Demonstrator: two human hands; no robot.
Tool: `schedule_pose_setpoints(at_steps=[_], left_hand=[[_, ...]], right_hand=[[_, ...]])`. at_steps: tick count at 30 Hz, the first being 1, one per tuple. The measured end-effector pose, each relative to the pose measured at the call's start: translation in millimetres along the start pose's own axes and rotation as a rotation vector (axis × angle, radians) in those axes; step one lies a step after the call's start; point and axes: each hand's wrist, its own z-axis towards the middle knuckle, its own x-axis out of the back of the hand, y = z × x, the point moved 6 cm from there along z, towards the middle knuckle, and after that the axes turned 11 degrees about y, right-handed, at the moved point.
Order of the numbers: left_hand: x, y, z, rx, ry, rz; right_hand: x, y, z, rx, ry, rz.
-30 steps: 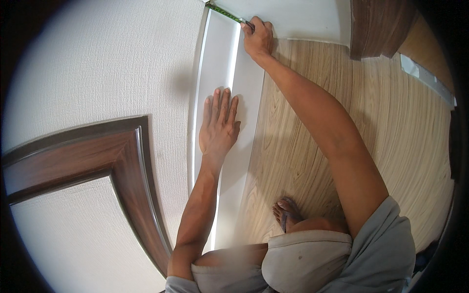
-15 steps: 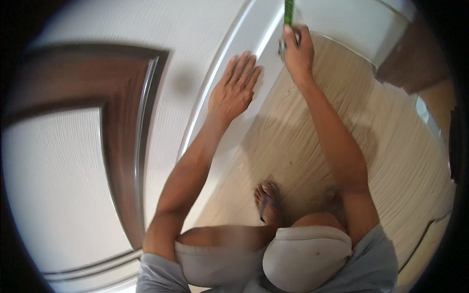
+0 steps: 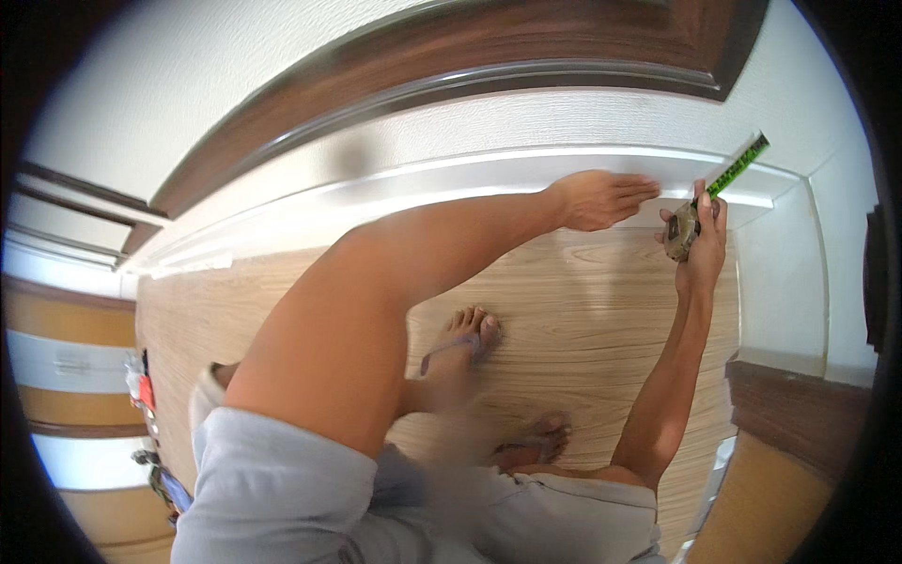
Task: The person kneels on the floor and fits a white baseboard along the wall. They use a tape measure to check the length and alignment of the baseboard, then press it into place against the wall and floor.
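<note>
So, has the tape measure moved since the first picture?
Yes: the tape measure has moved away from the end wall, its blade no longer along it.

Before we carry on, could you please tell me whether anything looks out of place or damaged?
A dark spot over the wall looks odd, blurrier than its surroundings: perhaps a lens smudge. The tape measure and white ledge show no visible damage.

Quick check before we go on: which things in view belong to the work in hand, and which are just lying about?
In use:
Tape measure, in the right hand, green blade out
White ledge along the wall, left hand by it

Lying about, too small to identify:
Red item, far left
Dark-and-blue bundle, below that
</note>
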Motion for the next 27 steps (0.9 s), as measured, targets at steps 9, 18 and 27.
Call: schedule_pose_setpoints(at_steps=[9, 18, 27], left_hand=[[62, 7, -316, 0.468, -0.377, -0.137], [197, -9, -530, 1.092, -1.068, -0.177], [155, -27, -560, 0.824, -0.699, -0.233]], right_hand=[[-6, 9, 9, 0.069, -0.056, 0.09], [6, 1, 26, 0.068, -0.105, -0.04], [13, 2, 29, 0.105, -0.039, -0.131]])
